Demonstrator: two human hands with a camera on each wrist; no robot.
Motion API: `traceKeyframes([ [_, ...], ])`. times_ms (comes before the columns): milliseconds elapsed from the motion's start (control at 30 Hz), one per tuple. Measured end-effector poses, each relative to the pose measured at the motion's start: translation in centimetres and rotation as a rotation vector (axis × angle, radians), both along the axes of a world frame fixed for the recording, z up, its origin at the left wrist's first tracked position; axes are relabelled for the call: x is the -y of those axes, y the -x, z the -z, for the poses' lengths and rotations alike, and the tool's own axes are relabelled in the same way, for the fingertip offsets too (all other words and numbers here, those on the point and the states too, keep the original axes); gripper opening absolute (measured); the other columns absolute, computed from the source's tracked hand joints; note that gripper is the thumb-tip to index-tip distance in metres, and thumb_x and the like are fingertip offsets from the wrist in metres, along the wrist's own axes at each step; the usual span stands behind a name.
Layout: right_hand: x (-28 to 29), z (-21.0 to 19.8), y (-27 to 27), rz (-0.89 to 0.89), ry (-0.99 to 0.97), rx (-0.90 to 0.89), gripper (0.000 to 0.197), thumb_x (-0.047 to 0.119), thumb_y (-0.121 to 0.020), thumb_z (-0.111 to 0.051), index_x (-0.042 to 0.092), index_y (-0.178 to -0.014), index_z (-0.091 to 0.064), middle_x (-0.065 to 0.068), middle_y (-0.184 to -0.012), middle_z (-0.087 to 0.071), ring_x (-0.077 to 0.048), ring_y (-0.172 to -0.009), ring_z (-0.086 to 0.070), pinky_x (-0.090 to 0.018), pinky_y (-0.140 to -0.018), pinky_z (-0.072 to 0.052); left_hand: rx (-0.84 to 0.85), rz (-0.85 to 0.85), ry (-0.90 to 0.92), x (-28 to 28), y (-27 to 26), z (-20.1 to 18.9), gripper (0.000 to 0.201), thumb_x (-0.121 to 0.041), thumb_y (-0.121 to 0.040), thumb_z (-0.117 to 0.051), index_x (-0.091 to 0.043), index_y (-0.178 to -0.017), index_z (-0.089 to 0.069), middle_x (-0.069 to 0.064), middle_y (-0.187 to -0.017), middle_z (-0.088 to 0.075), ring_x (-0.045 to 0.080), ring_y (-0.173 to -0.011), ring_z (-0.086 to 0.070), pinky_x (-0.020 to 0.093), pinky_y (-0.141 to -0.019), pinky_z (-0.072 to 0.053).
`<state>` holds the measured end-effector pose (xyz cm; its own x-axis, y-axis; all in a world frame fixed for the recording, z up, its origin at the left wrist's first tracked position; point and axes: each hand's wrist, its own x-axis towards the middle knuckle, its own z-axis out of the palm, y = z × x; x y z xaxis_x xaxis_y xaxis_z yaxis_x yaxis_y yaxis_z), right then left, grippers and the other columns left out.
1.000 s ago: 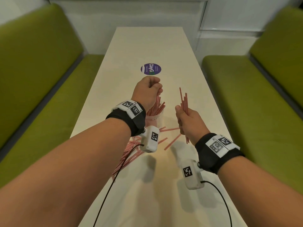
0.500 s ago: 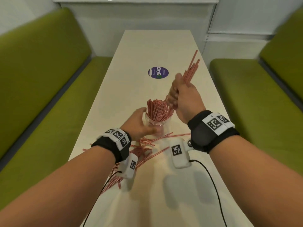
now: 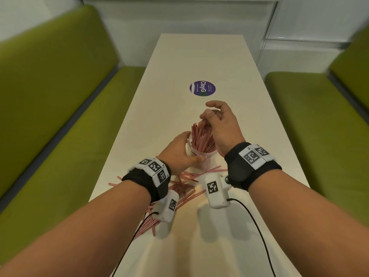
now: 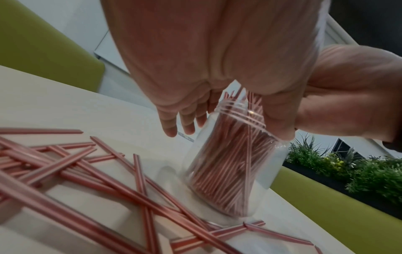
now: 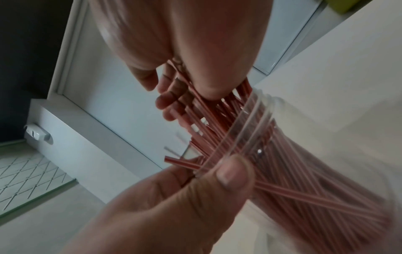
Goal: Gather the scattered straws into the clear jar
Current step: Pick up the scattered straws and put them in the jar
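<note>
Right hand (image 3: 220, 126) now lower, fingers (image 5: 172, 101) loose.

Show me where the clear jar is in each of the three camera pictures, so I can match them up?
Head: clear jar just below centre, between both hands.
Left wrist: lower centre-right, on the table, leaning.
Right wrist: right side, mouth towards centre.
Shared landmark: the left hand's thumb on the jar near its ribbed rim, visible in all three.
</note>
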<state>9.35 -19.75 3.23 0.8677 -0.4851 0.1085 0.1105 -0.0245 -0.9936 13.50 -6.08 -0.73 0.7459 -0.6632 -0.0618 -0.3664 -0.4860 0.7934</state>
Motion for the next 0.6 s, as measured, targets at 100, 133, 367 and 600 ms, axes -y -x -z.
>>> traceKeyframes([
  [100,0.2,-0.1,-0.1,0.031,-0.014,0.038,0.019,0.008,-0.096,-0.048,0.024,-0.099,-0.058,-0.002,-0.083,-0.063,-0.017,-0.072,-0.06,-0.035,-0.08,-0.055,0.001,0.004,-0.001,0.1,0.0,0.2,0.073,-0.027,-0.074,-0.079,-0.019,-0.136,-0.042,-0.002,-0.131,-0.054,0.012,-0.118,-0.05,0.025,-0.099,-0.036],
  [133,0.1,-0.2,-0.1,0.029,-0.016,0.05,0.019,0.008,-0.097,-0.047,0.022,-0.098,-0.06,-0.002,-0.083,-0.063,-0.017,-0.074,-0.06,-0.034,-0.08,-0.054,0.005,0.008,0.004,0.2,0.1,0.2,0.074,-0.028,-0.074,-0.079,-0.02,-0.137,-0.041,-0.002,-0.13,-0.054,0.011,-0.118,-0.051,0.026,-0.101,-0.037],
  [367,-0.3,0.1,-0.2,-0.081,0.163,-0.039,0.026,0.015,-0.1,-0.041,0.021,-0.095,-0.065,0.002,-0.089,-0.068,-0.015,-0.094,-0.065,-0.036,-0.095,-0.051,0.04,0.019,0.011,0.4,0.0,0.4,0.068,-0.031,-0.076,-0.075,-0.023,-0.135,-0.042,-0.002,-0.127,-0.056,0.013,-0.115,-0.053,0.033,-0.1,-0.043],
  [600,0.4,-1.7,0.7,-0.057,0.283,-0.009,0.02,0.022,-0.097,-0.046,0.02,-0.099,-0.066,0.006,-0.089,-0.069,-0.01,-0.091,-0.065,-0.035,-0.09,-0.052,0.025,-0.007,-0.171,-0.6,-0.6,0.0,0.089,-0.042,-0.073,-0.077,-0.02,-0.146,-0.029,-0.001,-0.147,-0.04,0.016,-0.133,-0.041,0.04,-0.11,-0.037],
])
